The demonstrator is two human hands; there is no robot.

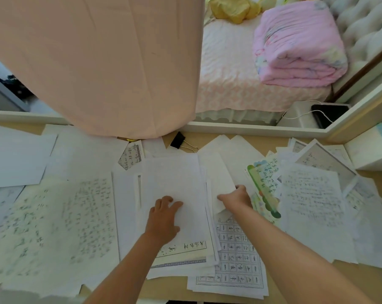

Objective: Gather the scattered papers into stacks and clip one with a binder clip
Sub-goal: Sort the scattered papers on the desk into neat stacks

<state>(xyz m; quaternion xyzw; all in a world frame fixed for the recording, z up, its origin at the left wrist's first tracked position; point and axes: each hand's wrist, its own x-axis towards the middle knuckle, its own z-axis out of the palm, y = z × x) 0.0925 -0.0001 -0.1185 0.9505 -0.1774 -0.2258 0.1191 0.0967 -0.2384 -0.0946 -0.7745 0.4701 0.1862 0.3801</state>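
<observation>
Several white and handwritten papers lie scattered over a wooden desk [247, 137]. A loose stack of papers [174, 178] sits in the middle. My left hand [163, 218] rests flat on top of it, fingers spread. My right hand [236, 198] pinches the edge of a blank white sheet [218, 172] just right of the stack, lifting it a little. A black binder clip [182, 141] with silver handles lies at the back of the desk, beyond the stack and apart from both hands.
A pink curtain [102, 62] hangs down onto the desk's back left. Handwritten sheets [54, 227] cover the left side, and a colourful green-bordered sheet [264, 189] and more pages [313, 202] the right. A white box [372, 150] stands far right. A bed lies behind.
</observation>
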